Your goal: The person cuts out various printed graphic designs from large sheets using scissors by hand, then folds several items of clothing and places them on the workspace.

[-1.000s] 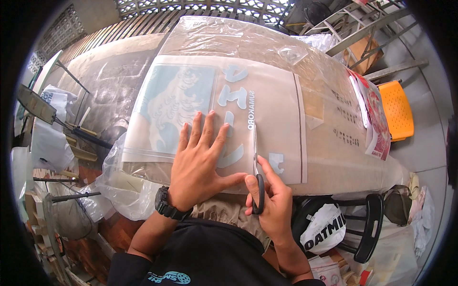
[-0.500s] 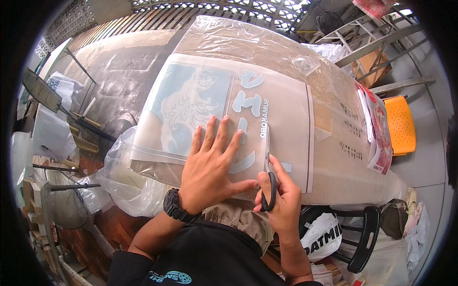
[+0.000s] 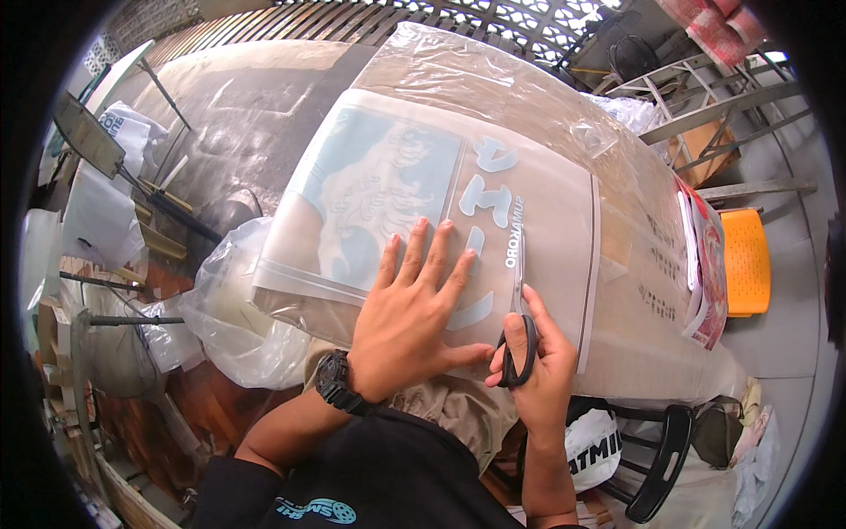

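Observation:
A translucent printed film sheet [image 3: 538, 220] with pale blue artwork and white letters lies over a plastic-covered table [image 3: 493, 88]. My left hand [image 3: 414, 313] presses flat on the sheet, fingers spread, a black watch on its wrist. Just to its right, my right hand [image 3: 542, 370] grips black-handled scissors [image 3: 520, 331]. Their blades point away from me and run up into the sheet beside the letters.
A crumpled clear plastic bag [image 3: 233, 322] hangs off the table's near left edge. An orange stool [image 3: 745, 260] and a metal frame [image 3: 705, 106] stand to the right. A black chair [image 3: 656, 458] with a white bag [image 3: 595, 445] sits by my right arm. Metal stands are on the left.
The scissors and my right hand have advanced farther up the sheet. My left hand stays flat on the film, and the view has shifted slightly.

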